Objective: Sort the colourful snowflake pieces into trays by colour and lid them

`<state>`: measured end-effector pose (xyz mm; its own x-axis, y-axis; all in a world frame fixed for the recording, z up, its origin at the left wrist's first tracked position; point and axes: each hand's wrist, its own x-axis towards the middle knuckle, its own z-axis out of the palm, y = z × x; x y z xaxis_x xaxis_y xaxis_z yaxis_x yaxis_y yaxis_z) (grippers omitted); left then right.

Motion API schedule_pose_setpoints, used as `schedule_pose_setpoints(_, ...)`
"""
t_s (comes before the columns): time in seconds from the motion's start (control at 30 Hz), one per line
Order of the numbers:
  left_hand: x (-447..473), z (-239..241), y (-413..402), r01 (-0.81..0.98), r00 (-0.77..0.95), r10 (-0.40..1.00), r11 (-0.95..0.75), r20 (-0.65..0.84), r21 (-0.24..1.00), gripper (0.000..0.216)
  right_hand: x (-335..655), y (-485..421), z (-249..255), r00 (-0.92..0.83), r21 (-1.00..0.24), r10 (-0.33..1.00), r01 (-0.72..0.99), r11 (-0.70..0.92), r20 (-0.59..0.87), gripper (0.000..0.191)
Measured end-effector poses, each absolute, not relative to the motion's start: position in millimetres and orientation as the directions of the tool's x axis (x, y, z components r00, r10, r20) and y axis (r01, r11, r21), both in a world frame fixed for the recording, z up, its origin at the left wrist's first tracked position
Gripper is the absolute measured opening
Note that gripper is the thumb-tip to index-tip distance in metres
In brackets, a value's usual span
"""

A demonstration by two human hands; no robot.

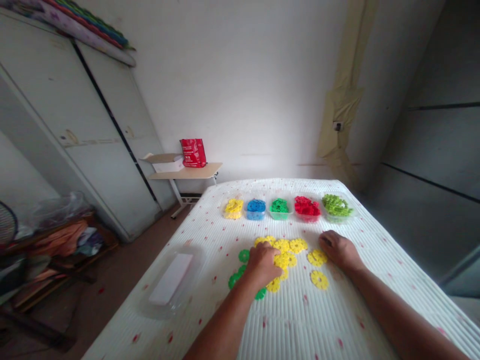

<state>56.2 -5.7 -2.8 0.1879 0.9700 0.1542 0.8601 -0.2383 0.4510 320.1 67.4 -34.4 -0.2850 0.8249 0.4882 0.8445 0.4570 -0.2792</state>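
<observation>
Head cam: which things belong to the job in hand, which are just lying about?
Job:
- left hand, at the disc cluster
- right hand, beside more discs
- yellow discs
- green discs
- likely the five tubs of coloured pieces

Lying about, seemingly:
- red bag
- white box
- rolls on the cabinet

Unclear: pale block left of the discs.

A white ribbed cover [285, 327] with scattered red marks drapes the table, filling the lower middle of the frame. On it, from the centre rightward, five clear tubs [279, 216] stand in a row; yellow discs [282, 245] lie loose below them, with green discs [233, 281] mostly to their left. At lower left, a pale slab [171, 280] lies with clear plastic [195, 272] around it.
</observation>
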Motion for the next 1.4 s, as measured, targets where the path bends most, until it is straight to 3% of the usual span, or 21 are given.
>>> schedule_pose_setpoints(0.4,39.7,3.3,-2.2,0.751,0.201,0.944,-0.321,0.263,0.577,0.035,320.4,68.0,-35.7,-0.293,-0.258,0.822,0.852,0.457,0.489,0.027)
schedule_pose_setpoints(0.5,11.9,27.9,10.2,0.75,0.104,0.937,-0.294,0.334,0.593,0.032,319.3,68.1,-35.6,-0.298,-0.236,0.824,0.861,0.45,0.482,0.027)
schedule_pose_setpoints(0.63,-30.5,70.7,55.1,0.796,-0.164,0.872,-0.16,0.462,0.584,0.03,316.1,67.3,-33.2,-0.284,-0.227,0.838,0.877,0.423,0.465,0.027)
schedule_pose_setpoints(0.77,-52.2,91.8,108.3,0.837,-0.279,0.801,-0.068,0.529,0.544,0.036,314.2,65.5,-29.8,-0.278,-0.23,0.853,0.884,0.407,0.442,0.029)
schedule_pose_setpoints(0.87,-51.3,80.3,124.9,0.843,-0.288,0.802,-0.047,0.524,0.535,0.042,314.2,64.3,-27.9,-0.273,-0.25,0.865,0.882,0.4,0.422,0.029)
schedule_pose_setpoints(1.07,-25.6,25.9,86.6,0.844,-0.226,0.842,-0.083,0.491,0.531,0.026,314.2,62.6,-24.2,-0.269,-0.306,0.882,0.865,0.398,0.386,0.03)
schedule_pose_setpoints(1.4,-4.7,-10.1,24.8,0.85,-0.075,0.914,-0.15,0.399,0.506,0.024,312.3,62.7,-25.0,-0.266,-0.247,0.884,0.893,0.376,0.383,0.031)
